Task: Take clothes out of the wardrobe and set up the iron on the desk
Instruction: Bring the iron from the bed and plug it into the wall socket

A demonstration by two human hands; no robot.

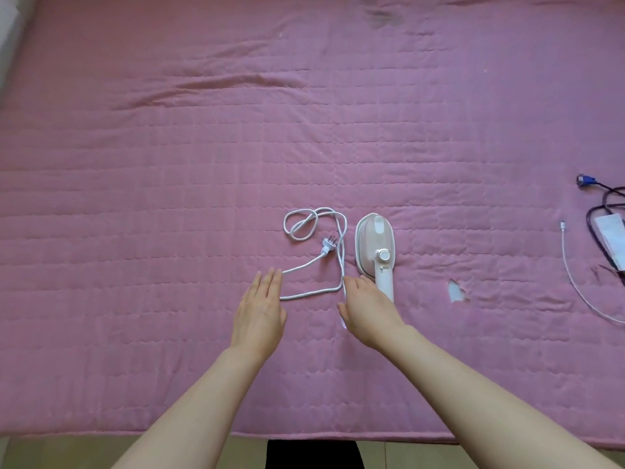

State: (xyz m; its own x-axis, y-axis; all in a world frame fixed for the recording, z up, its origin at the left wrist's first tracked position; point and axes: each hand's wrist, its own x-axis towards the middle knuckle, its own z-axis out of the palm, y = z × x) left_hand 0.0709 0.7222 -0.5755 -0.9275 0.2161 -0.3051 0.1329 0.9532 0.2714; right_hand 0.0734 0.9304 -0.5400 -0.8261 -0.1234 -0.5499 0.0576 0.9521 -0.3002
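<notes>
Left hand (260,309) lies flat, palm down, fingers straight and together, on the pink quilted cover (169,164); holds nothing. Its fingertips sit just beside the white power cord (313,292). Cord runs from there in a bend toward the right hand, then up into a loop; the plug (327,246) lies inside the bend, prongs pointing up-right. Right hand (367,308) is also open, fingers extended and relaxed, resting over the cord where it meets the iron's handle; whether it touches the handle, cannot tell. Handheld iron (375,245), white and pale pink, lies flat on the cover, nose away from the person, dial near the handle. Small tear (456,291) in the cover right of the iron. Far right: dark cable with blue connector (584,181), white adapter (612,231), thin white cable (575,282).
</notes>
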